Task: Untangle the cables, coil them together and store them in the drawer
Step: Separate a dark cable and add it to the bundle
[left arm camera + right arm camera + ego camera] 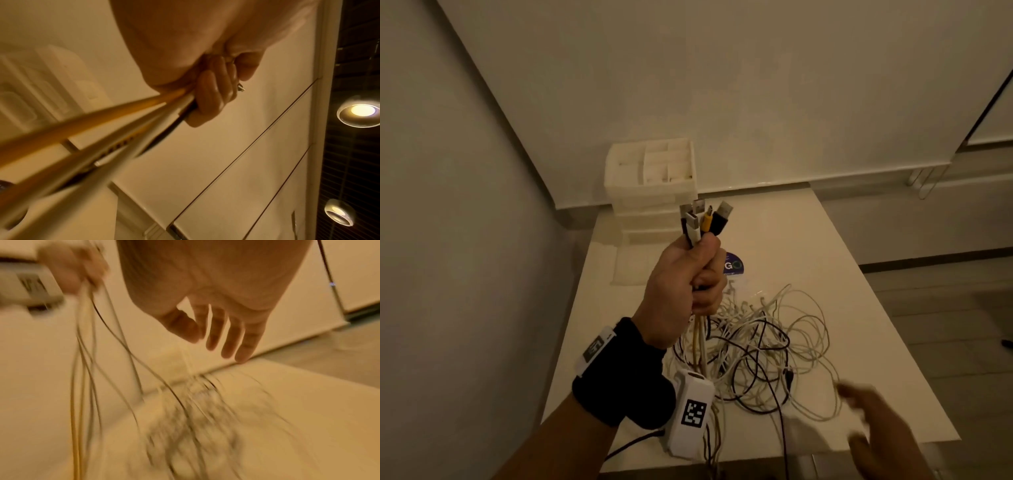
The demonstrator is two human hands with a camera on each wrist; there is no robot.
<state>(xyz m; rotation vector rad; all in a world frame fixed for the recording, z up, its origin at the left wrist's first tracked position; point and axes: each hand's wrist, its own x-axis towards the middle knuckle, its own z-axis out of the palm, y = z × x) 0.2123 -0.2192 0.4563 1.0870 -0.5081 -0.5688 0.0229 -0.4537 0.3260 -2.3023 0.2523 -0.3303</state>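
Note:
My left hand (pixel 688 284) is raised above the white table (pixel 825 246) and grips a bundle of cable ends (pixel 703 221), with white, yellow and black plugs sticking up from the fist. In the left wrist view, my curled fingers (pixel 209 91) close round yellow, white and black cables (pixel 123 116). The rest hangs down into a tangled heap of white and black cables (pixel 763 349) on the table. My right hand (pixel 873 425) hovers blurred at the lower right, fingers (pixel 228 331) spread straight, holding nothing. A white drawer organiser (pixel 650 185) stands at the table's far left.
A round purple sticker (pixel 734 265) lies on the table behind my left hand. A wall runs close along the left. The table's front edge (pixel 756 459) is near me, and floor lies to the right.

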